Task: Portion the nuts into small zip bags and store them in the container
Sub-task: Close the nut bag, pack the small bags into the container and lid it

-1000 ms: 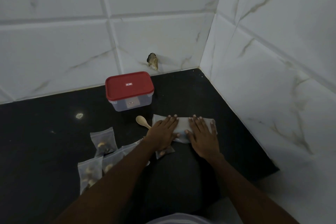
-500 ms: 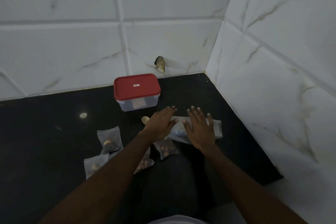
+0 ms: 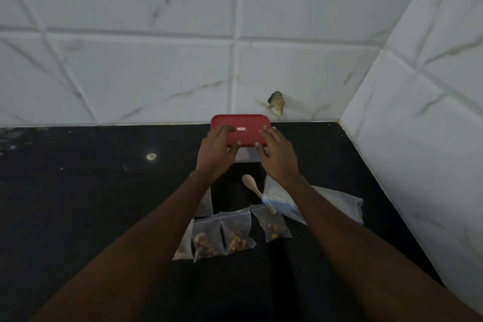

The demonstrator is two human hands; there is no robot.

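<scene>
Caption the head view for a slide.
Left hand and right hand hold the red lid on the container; filled zip bags and a spoon lie on the black counter.

Container lid (image 3: 241,125), upper centre: red, 1 small white label. Container body (image 3: 245,157) beneath: translucent grey. Countertop (image 3: 91,191): glossy black, scattered pale specks. Wall tiles (image 3: 130,73): white, grey-brown marble veining. Spoon (image 3: 247,180), centre: pale beige. Small zip bags (image 3: 236,225), lower centre: clear, brown nuts (image 3: 206,242) inside. Large bag (image 3: 337,204), right: cloudy clear, blue strip.
</scene>
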